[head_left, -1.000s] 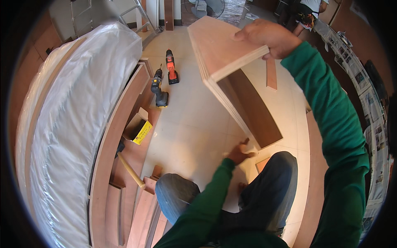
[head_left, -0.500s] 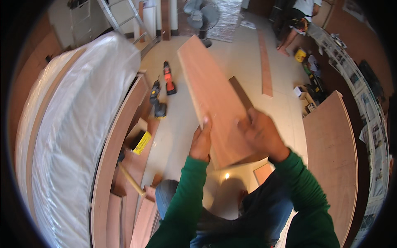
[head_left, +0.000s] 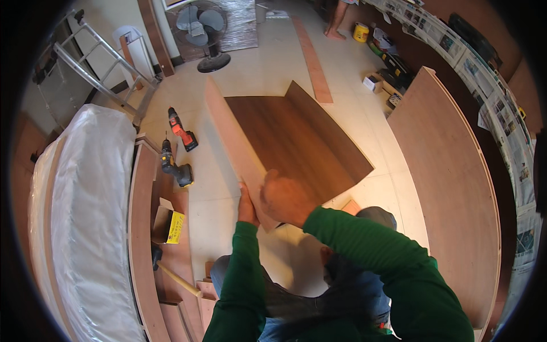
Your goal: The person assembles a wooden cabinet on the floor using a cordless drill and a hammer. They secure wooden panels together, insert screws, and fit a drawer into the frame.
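A long, light wooden board (head_left: 231, 145) slants away from me, tilted with its narrow side up. My left hand (head_left: 247, 206) grips its left side close to the near end. Against the board's right side, slightly blurred, my right hand (head_left: 285, 196) has its fingers curled at the upper edge. To the right of the board spreads a wide dark brown wood-grain panel (head_left: 302, 145) with an upturned far edge. Whether panel and board are joined, I cannot tell. The hands cover part of the board's near end.
Left of the board lie a red drill (head_left: 182, 130) and a yellow-black drill (head_left: 174, 164). Nearby are an open box (head_left: 166, 222), a hammer (head_left: 179, 279) and a plastic-wrapped bundle (head_left: 94, 228). A large panel (head_left: 450, 199) stands right. Behind are a fan (head_left: 213, 60), a ladder (head_left: 102, 60) and another person's legs (head_left: 336, 23).
The board has turned from its broad face to its narrow side and shifted left, uncovering the dark panel. My right hand moved left along with it. The view has shifted too.
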Demonstrator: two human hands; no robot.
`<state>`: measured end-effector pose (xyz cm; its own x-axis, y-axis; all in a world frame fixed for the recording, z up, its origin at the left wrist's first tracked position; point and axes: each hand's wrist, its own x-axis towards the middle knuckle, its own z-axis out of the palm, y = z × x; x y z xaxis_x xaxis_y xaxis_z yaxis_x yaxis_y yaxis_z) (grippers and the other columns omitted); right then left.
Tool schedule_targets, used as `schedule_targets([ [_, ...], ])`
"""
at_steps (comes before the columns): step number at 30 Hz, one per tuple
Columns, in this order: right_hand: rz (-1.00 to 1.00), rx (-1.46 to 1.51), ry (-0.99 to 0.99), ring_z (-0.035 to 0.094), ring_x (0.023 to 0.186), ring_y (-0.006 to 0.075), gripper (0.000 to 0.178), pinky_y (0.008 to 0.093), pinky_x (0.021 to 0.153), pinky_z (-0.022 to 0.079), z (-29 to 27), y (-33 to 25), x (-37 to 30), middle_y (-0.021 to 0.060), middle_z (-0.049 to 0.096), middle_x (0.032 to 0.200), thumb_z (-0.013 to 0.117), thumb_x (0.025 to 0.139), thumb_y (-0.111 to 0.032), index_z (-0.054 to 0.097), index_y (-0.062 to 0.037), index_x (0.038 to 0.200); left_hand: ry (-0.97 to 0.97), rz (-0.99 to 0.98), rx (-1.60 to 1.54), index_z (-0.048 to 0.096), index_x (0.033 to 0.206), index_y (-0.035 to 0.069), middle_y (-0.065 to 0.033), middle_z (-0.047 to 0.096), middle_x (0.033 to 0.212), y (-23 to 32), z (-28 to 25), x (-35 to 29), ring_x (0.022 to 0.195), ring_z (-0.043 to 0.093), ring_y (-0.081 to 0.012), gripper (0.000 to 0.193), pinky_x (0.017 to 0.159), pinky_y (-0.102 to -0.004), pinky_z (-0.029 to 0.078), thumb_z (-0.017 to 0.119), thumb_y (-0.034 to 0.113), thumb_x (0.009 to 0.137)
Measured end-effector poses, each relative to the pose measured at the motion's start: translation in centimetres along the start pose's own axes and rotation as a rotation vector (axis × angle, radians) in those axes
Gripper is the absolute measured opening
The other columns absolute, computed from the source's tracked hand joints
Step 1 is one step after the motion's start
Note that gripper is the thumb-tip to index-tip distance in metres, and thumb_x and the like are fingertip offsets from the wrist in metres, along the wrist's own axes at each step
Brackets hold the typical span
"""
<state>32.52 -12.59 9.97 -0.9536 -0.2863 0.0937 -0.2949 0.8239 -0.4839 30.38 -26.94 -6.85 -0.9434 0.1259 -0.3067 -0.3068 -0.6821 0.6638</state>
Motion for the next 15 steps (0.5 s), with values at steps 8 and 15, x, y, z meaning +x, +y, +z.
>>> schedule_targets([
  [8, 0.161, 0.279, -0.249, 0.072, 0.086, 0.0477, 0.041, 0.0520, 0.077, 0.059, 7.7, -2.4, 2.5, 0.0332, 0.070, 0.090, 0.071, 0.088, -0.014, 0.048, 0.0125, 0.109, 0.370, -0.012, 0.572, 0.042, 0.159, 0.011, -0.0119, 0.046, 0.160, 4.0, -6.2, -2.8, 0.145, 0.044, -0.0309, 0.093, 0.115, -0.0511, 0.035, 0.039, 0.081, 0.097],
  [15, 0.303, 0.408, -0.327, 0.071, 0.108, 0.0461, 0.048, 0.0499, 0.092, 0.058, 14.7, -6.4, 7.0, 0.0337, 0.070, 0.110, 0.073, 0.086, -0.009, 0.044, 0.0093, 0.119, 0.183, 0.096, 0.432, 0.033, 0.164, 0.013, -0.0091, 0.042, 0.164, 4.0, -13.2, -7.8, 0.152, 0.032, -0.0291, 0.090, 0.123, -0.0544, 0.016, 0.039, 0.074, 0.098],
])
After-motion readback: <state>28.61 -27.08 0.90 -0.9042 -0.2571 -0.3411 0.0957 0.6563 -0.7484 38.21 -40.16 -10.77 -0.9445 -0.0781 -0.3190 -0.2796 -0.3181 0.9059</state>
